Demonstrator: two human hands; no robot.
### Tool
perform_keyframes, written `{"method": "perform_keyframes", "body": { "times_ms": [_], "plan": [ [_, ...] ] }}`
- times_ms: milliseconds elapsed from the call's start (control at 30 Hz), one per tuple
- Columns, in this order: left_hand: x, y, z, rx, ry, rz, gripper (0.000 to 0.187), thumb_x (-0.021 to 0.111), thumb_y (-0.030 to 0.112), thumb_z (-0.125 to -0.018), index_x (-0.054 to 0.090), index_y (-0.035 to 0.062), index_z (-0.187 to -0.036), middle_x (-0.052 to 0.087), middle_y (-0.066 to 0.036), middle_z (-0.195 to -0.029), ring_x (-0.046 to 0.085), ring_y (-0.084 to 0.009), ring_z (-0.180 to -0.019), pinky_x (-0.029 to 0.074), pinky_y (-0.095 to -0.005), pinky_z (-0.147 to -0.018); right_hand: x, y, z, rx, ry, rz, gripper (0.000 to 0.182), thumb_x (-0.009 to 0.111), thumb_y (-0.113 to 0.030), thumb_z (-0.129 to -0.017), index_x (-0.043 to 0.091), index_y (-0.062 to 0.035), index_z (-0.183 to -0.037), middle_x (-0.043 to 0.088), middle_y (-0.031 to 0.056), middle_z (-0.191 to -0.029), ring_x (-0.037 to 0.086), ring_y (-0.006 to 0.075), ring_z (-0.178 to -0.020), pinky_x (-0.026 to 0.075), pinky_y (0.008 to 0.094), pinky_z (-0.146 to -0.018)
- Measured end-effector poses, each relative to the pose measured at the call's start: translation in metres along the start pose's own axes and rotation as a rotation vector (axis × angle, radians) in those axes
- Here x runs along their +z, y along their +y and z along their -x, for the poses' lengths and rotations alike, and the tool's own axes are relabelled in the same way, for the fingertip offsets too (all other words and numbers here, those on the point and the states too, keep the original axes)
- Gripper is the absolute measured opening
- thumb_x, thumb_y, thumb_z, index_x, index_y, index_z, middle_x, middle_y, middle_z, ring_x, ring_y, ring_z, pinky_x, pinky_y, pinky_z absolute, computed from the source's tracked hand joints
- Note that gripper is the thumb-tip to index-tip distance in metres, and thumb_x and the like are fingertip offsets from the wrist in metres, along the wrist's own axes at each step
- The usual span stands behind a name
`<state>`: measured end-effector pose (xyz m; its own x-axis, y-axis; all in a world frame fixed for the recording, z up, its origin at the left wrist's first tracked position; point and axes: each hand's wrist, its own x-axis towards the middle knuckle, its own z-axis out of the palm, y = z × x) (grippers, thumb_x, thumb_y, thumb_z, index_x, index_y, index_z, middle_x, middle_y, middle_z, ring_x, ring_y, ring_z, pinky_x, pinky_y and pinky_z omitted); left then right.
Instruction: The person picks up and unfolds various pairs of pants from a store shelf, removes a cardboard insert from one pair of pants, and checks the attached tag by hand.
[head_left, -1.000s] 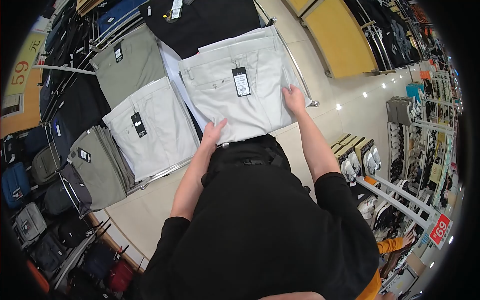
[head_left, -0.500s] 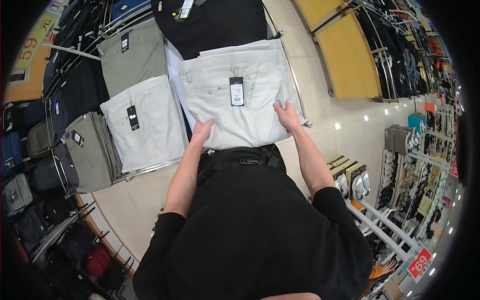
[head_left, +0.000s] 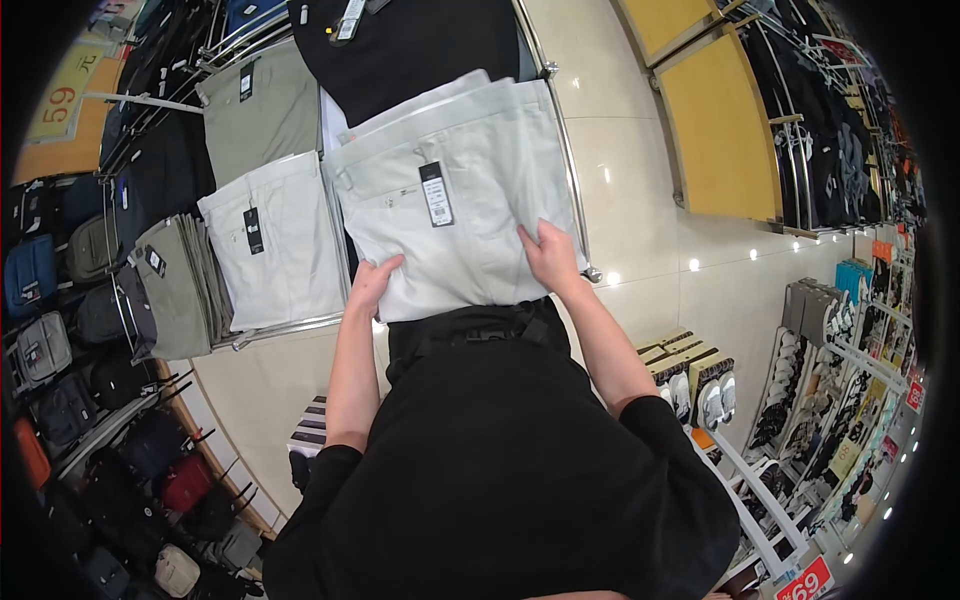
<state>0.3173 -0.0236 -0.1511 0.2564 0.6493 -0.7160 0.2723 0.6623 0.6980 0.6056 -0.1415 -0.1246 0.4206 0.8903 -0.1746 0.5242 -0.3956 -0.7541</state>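
Folded light grey trousers (head_left: 475, 200) with a black and white tag (head_left: 436, 194) lie tilted at the front edge of the display, over other pale folded cloth. My left hand (head_left: 376, 284) grips their lower left side, thumb on top and fingers hidden beneath. My right hand (head_left: 550, 255) holds their right side, thumb and a finger showing on the cloth. Left of them lies a stack of white trousers (head_left: 280, 245) with a black tag. Black trousers (head_left: 410, 50) lie just behind the grey ones.
A metal rail (head_left: 562, 130) edges the display on the right. Green-grey trousers (head_left: 265, 115) and another folded stack (head_left: 180, 285) lie at the left. Bags (head_left: 95, 375) fill shelves at far left. Yellow panels (head_left: 715, 130) and shoes (head_left: 715, 400) stand to the right.
The grey trousers have turned a little, their upper left corner now lower, and both hands moved with them. The whole view has shifted slightly.
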Motion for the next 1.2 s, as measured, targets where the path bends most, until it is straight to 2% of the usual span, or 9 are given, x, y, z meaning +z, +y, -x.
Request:
{"method": "perform_keyframes", "body": {
  "times_ms": [67,100,233,533,633,767,967,1033,1200],
  "plan": [
    [0.006,-0.002,-0.006,-0.020,0.014,-0.010,0.052,0.065,0.014,-0.080,0.045,-0.0107,-0.121,0.058,-0.019,-0.113,0.060,-0.0250,-0.099,0.048,-0.0343,-0.087,-0.001,-0.009,-0.001,-0.340,0.132,-0.010,0.011,0.059,-0.006,-0.079,0.059,-0.0007,-0.089,0.058,0.0197,-0.076,0.057,0.0373,-0.070,0.047,0.0385,-0.062],
    [0.007,-0.004,-0.011,-0.024,0.016,0.048,0.052,0.065,0.017,-0.081,0.045,-0.0111,-0.120,0.058,-0.019,-0.113,0.061,-0.0255,-0.098,0.048,-0.0351,-0.086,-0.003,-0.016,0.003,-0.325,0.091,0.024,0.032,0.055,0.002,-0.070,0.061,-0.0040,-0.100,0.062,0.0167,-0.087,0.059,0.0339,-0.078,0.049,0.0406,-0.067],
    [0.011,-0.004,-0.019,-0.049,0.146,0.226,0.058,0.062,0.027,-0.083,0.043,-0.0105,-0.122,0.058,-0.020,-0.113,0.060,-0.0281,-0.098,0.048,-0.0381,-0.088,0.003,-0.025,0.010,-0.401,0.093,-0.039,0.044,0.052,0.004,-0.069,0.060,-0.0072,-0.111,0.063,0.0166,-0.095,0.060,0.0328,-0.081,0.049,0.0393,-0.070],
    [0.024,0.000,-0.036,-0.054,0.164,0.621,0.067,0.067,0.029,-0.080,0.038,-0.0087,-0.126,0.054,-0.018,-0.117,0.058,-0.0277,-0.102,0.048,-0.0397,-0.086,0.012,0.043,-0.015,0.039,-0.066,-0.192,0.035,0.059,-0.010,-0.079,0.057,0.0003,-0.113,0.064,0.0198,-0.097,0.063,0.0297,-0.084,0.049,0.0340,-0.074],
    [0.030,0.002,-0.030,0.093,0.319,0.480,0.064,0.069,0.023,-0.078,0.040,-0.0092,-0.125,0.055,-0.018,-0.118,0.057,-0.0264,-0.102,0.047,-0.0372,-0.087,-0.004,0.027,-0.031,0.430,-0.295,-0.623,0.036,0.063,-0.017,-0.084,0.056,0.0049,-0.112,0.064,0.0100,-0.099,0.061,0.0181,-0.088,0.048,0.0302,-0.077],
    [0.024,-0.013,-0.038,0.135,0.362,0.391,0.060,0.069,0.018,-0.078,0.043,-0.0094,-0.124,0.055,-0.017,-0.118,0.057,-0.0245,-0.103,0.045,-0.0341,-0.088,-0.005,0.022,-0.072,0.441,-0.292,-0.736,0.041,0.065,-0.018,-0.081,0.054,0.0049,-0.114,0.063,0.0118,-0.102,0.061,0.0194,-0.092,0.047,0.0307,-0.081],
    [0.025,0.013,-0.016,0.241,0.269,0.237,0.060,0.067,0.023,-0.079,0.043,-0.0081,-0.125,0.055,-0.016,-0.121,0.054,-0.0237,-0.107,0.043,-0.0326,-0.090,0.007,-0.006,-0.127,-0.038,0.013,-0.429,0.053,0.070,-0.024,-0.076,0.051,0.0051,-0.117,0.063,0.0157,-0.106,0.060,0.0234,-0.096,0.046,0.0314,-0.083],
    [0.022,0.032,-0.007,-0.043,0.011,0.770,0.063,0.064,0.032,-0.082,0.042,-0.0064,-0.127,0.054,-0.015,-0.122,0.054,-0.0251,-0.110,0.042,-0.0334,-0.094,0.011,-0.005,-0.141,0.057,-0.045,-0.426,0.056,0.069,-0.026,-0.078,0.048,0.0063,-0.119,0.061,0.0159,-0.108,0.060,0.0225,-0.095,0.047,0.0321,-0.083],
    [0.014,0.011,-0.049,-0.040,-0.040,0.643,0.068,0.064,0.034,-0.082,0.037,-0.0064,-0.130,0.052,-0.015,-0.125,0.053,-0.0259,-0.111,0.043,-0.0349,-0.094,0.003,-0.019,-0.142,0.297,-0.142,-0.712,0.057,0.065,-0.029,-0.083,0.045,0.0074,-0.121,0.060,0.0161,-0.110,0.061,0.0217,-0.091,0.048,0.0336,-0.082]
  ]
}}
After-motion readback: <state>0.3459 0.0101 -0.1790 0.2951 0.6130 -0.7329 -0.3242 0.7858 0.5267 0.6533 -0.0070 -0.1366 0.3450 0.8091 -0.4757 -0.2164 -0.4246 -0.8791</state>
